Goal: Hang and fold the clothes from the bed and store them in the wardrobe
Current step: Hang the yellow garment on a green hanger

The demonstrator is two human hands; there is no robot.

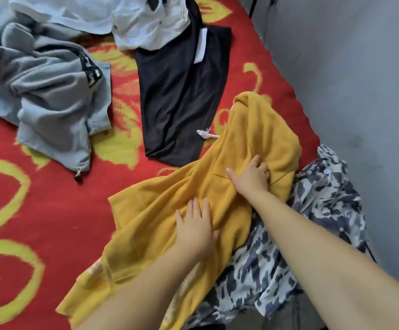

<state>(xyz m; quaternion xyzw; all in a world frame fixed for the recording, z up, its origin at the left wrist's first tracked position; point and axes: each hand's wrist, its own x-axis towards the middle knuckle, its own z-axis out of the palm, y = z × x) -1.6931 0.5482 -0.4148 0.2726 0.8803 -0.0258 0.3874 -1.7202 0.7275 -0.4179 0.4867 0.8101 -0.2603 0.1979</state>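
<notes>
A mustard-yellow hoodie (248,139) with a white drawstring lies crumpled on the red bed cover (50,198), at the right side of the bed. My left hand (197,228) lies flat on its lower part with straight fingers. My right hand (253,177) reaches further up, its fingers curled into a fold of the yellow fabric. A black garment (181,91) with a white label lies flat just beyond the hoodie. A grey sweatshirt (50,96) is heaped at the left.
White clothes (131,20) lie bunched at the far end of the bed. A black-and-white patterned garment (312,222) lies under and right of the hoodie at the bed's edge. A grey wall (360,79) runs along the right side.
</notes>
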